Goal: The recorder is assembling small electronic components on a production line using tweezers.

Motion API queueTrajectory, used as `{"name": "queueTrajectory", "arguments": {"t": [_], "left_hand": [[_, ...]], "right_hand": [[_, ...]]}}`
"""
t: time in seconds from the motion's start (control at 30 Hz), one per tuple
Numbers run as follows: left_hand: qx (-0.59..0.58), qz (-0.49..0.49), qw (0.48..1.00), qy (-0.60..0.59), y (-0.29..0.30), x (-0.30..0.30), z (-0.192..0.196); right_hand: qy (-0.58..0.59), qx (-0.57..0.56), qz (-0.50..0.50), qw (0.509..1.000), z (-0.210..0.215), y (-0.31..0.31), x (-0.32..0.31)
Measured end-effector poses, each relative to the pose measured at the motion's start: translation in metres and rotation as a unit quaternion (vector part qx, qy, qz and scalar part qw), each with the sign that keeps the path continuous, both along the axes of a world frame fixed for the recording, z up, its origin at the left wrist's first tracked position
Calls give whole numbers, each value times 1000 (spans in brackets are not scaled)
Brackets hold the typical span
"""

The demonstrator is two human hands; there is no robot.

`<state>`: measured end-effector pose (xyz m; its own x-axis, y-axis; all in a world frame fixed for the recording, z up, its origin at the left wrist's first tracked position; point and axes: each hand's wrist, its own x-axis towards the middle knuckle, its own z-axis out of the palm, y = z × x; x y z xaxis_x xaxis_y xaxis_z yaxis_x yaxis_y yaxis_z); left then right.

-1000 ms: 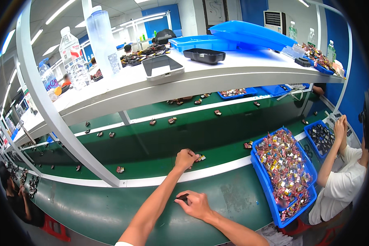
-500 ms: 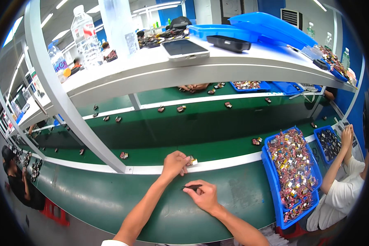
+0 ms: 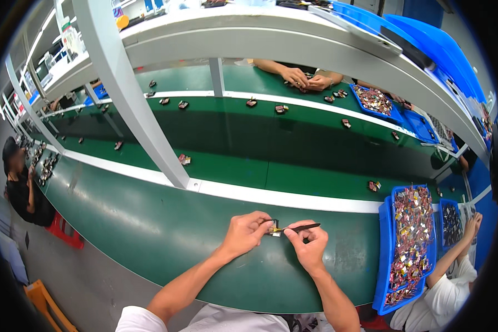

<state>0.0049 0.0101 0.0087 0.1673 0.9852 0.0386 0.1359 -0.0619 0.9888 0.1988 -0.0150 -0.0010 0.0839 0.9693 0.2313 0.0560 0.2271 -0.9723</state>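
Observation:
Close above the green worktable (image 3: 166, 232), my left hand (image 3: 243, 233) pinches a small electronic assembly (image 3: 275, 230) with a black edge and silver and yellow parts. From the other side my right hand (image 3: 311, 246) grips slim black tweezers (image 3: 307, 226). Their tip meets the assembly, or lies right beside it; fingers partly cover the spot. Both hands are closed and almost touching. To their right, a blue bin (image 3: 385, 249) is heaped with similar small parts in red, silver and yellow.
A green conveyor belt (image 3: 227, 169) carries scattered small assemblies behind a white rail (image 3: 293, 200). A shelf beam (image 3: 205, 47) and slanted post (image 3: 124, 88) stand over it. Co-workers sit at left and right; another's hands (image 3: 304, 79) work across the belt.
My left hand has come back from the white rail with the assembly. My right hand has brought the tweezers up to it. The view has shifted, and a co-worker's hands now show across the belt.

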Motion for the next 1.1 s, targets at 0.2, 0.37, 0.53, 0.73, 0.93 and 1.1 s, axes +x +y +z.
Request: {"name": "queueTrajectory", "arguments": {"t": [0.2,0.37,0.53,0.73,0.93,1.1], "left_hand": [[133,-9,990,35,0,1,-16],[144,-6,989,40,0,2,-18],[165,2,985,50,0,2,-19],[166,12,983,73,-1,3,-18],[167,11,983,76,-1,3,-17],[184,0,981,55,-3,3,-20]], "right_hand": [[-53,-11,-1,999,2,-1,5],[-67,16,-16,997,-2,-1,0],[-99,25,-24,995,-2,0,2],[-118,31,-22,992,0,2,2],[-68,-22,5,997,-1,2,4],[26,-97,36,994,5,3,7]]}}
